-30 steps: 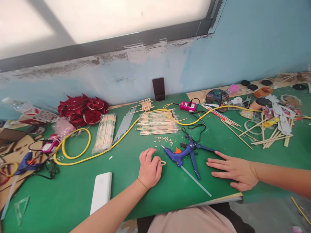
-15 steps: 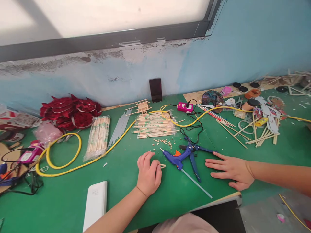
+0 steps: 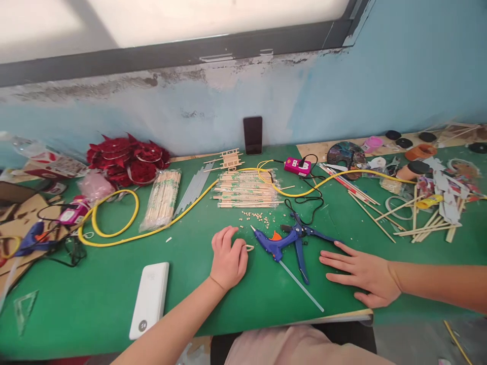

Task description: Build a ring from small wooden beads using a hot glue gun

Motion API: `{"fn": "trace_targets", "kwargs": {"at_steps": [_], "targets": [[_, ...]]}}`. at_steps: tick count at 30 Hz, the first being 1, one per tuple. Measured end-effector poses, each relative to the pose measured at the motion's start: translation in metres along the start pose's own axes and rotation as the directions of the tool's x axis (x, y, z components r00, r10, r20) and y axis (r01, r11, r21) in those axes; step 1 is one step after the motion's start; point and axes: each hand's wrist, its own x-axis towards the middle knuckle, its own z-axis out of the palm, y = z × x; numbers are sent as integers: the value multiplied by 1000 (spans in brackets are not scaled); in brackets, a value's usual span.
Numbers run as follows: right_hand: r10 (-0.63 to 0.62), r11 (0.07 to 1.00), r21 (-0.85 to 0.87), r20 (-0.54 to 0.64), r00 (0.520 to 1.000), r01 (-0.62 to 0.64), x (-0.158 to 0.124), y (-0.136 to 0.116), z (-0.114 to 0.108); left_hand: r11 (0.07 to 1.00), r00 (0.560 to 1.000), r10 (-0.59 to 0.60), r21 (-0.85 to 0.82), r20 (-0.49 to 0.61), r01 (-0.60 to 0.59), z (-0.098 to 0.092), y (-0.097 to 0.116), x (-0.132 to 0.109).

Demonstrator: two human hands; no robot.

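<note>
You worked at a long bench under a frosted window, with a pale blue wall (image 3: 380,76) peeling along its lower edge. A green cutting mat (image 3: 114,314) covered the bench, and a phone (image 3: 253,135) stood upright against the wall.

Across the mat lay a heap of red foil flowers (image 3: 127,159), a bagged bundle of wooden skewers (image 3: 160,200), a looping yellow cable (image 3: 114,228), a pile of flat wooden sticks (image 3: 247,190) and a small stick frame (image 3: 230,159). Further right sat a pink power socket (image 3: 297,166) and a scatter of loose sticks and paper scraps (image 3: 437,203). A white power bank (image 3: 149,299) lay nearer you, at the left.

Directly before you lay a blue hot glue gun (image 3: 276,245) on its side, with a clear glue stick (image 3: 300,286) running from it toward the bench edge. A blue-handled pair of pliers (image 3: 302,253) lay tangled against it.

Your left hand (image 3: 228,261) rested on the mat, curled nearly closed, just beside the gun's nozzle. A small pale loop (image 3: 249,248) showed past its fingers, though you could not tell whether the hand gripped it. Your right hand (image 3: 361,276) lay flat and open, fingers spread, holding nothing, near the pliers. Tiny wooden crumbs (image 3: 256,218) dotted the mat just above the nozzle.
</note>
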Motion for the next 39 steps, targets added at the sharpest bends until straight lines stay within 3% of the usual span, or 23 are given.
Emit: {"fn": "trace_targets", "kwargs": {"at_steps": [27,33,39], "targets": [[63,996,66,57,996,-67,-13,-6,8,1000,999,19,16,38,-20,3,1,0],[200,975,77,105,974,-208,-13,-17,10,1000,1000,0,1,19,0,3,1,1],[224,965,108,135,965,-239,-13,-23,9,996,995,-92,-1,-37,92,4,4,3]]}}
